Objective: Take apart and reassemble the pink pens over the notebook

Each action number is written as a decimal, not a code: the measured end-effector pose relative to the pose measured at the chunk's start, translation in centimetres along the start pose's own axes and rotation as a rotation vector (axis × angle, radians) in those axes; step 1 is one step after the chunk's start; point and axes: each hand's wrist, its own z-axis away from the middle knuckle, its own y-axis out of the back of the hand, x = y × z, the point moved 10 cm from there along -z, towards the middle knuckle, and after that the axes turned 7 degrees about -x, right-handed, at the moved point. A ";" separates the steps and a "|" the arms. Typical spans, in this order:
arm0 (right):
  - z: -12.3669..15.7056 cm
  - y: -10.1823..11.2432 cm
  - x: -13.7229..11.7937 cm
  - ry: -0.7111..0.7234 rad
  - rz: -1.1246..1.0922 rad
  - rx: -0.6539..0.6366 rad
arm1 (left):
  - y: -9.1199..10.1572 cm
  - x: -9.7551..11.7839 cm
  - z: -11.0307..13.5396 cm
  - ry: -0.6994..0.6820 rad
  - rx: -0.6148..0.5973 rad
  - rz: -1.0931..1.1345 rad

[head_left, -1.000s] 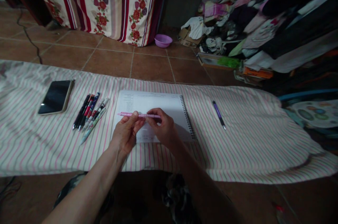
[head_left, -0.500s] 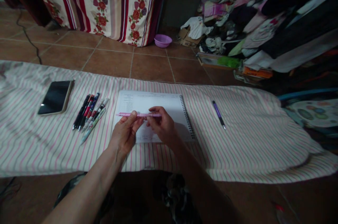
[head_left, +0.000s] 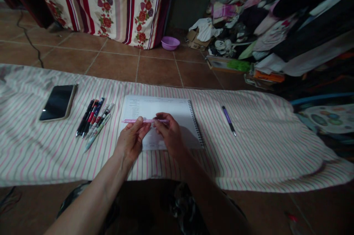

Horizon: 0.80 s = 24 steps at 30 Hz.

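A pink pen (head_left: pixel 148 121) lies level between my two hands, above a white spiral-bound notebook (head_left: pixel 168 104). My left hand (head_left: pixel 132 137) pinches its left part, thumb on top. The fingers of my right hand (head_left: pixel 170 131) are closed around the pen's right part, and they hide some of it. The notebook is open flat, with its coil on the right side and faint print on its left part. My hands cover the page's middle.
Several pens (head_left: pixel 94 118) lie in a row left of the notebook, with a smartphone (head_left: pixel 57 103) beyond them. A purple and black pen (head_left: pixel 229 120) rests to the right. A striped cloth (head_left: pixel 257 154) covers the table. On the tiled floor behind is a purple basin (head_left: pixel 170 43).
My right hand's fingers have shifted slightly on the pink pen. Both hands keep their hold in nearly the same place, and the other things have not moved.
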 end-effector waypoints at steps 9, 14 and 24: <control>0.4 -0.4 1.6 -0.077 -0.246 0.040 | -0.1 -0.1 0.1 0.047 -0.009 0.008; 0.5 0.3 1.0 -0.019 -0.108 0.160 | 0.0 -0.2 0.2 0.043 0.004 -0.016; 0.3 -1.2 1.4 -0.010 -0.198 0.003 | -0.1 0.0 0.1 0.029 0.002 0.006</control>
